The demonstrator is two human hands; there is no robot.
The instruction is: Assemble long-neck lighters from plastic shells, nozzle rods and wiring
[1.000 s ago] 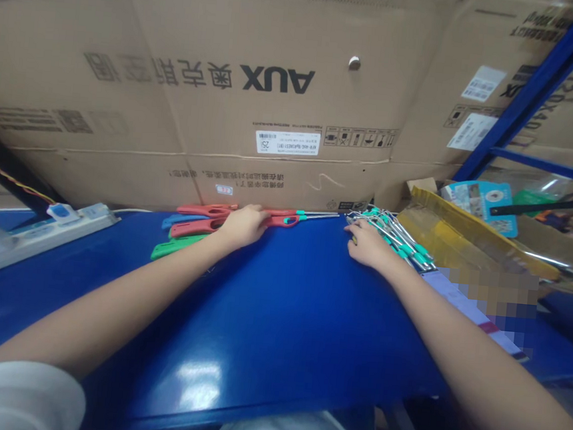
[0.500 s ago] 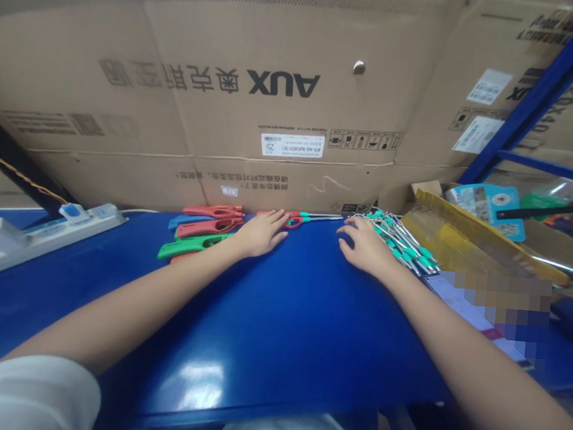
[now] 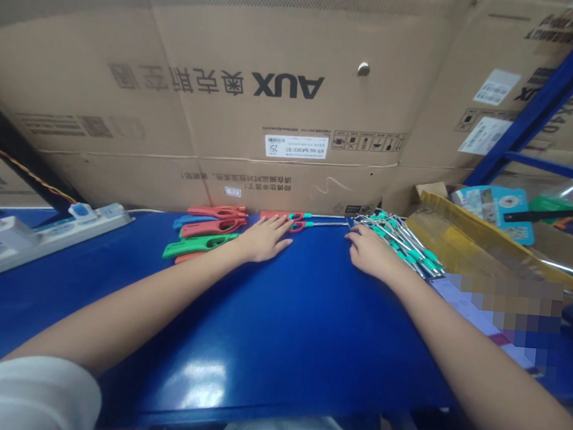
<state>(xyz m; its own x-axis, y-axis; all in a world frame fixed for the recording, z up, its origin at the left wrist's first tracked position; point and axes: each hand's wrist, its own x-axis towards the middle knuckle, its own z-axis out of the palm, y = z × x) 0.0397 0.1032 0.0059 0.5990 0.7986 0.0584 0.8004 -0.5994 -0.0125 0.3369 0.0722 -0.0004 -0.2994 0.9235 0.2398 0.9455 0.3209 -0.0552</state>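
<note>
My left hand lies with fingers stretched out over the red handles of two long-nosed lighters near the back of the blue table. Two thin metal tubes with teal collars run right from these handles. Close to the tube ends is my right hand, its fingers loosely bent and a small gap beside the thumb; nothing shows in its grip. Beyond that hand lies a pile of metal tubes with teal collars. Several lighter handles, red, green and blue, lie left of my left hand.
A large cardboard box stands behind the blue table. On the left lies a white power strip with plugs. A yellow-edged carton and a partly pixelated flat device are on the right, near a blue frame post.
The view has shifted slightly. A second tube now shows below the first, from the lower red lighter. My right hand's fingers have drawn closer together; my left hand stays on the lighters.
</note>
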